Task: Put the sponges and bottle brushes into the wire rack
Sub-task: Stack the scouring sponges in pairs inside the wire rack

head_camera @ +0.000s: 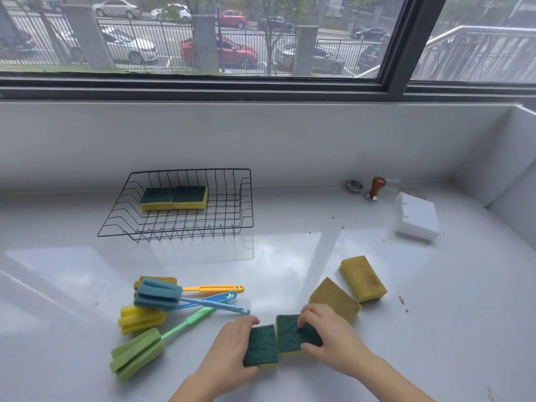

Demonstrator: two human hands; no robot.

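A black wire rack [246,198] stands at the back left with two green-topped yellow sponges [174,197] side by side inside. Near the front edge my left hand [229,355] grips a green-topped sponge [261,345]. Touching it on the right is a second green-topped sponge [293,333], held by my right hand [333,338]. Two yellow sponge stacks [333,298] [364,278] lie behind my right hand. To the left lie several bottle brushes: a blue one [158,294], a yellow one [139,319] and a green one [137,353].
A white block [416,220] sits at the right. A wooden-handled tamper [376,188] and a small metal ring [355,186] stand by the back wall. The white counter [319,256] ends at a raised ledge under the window.
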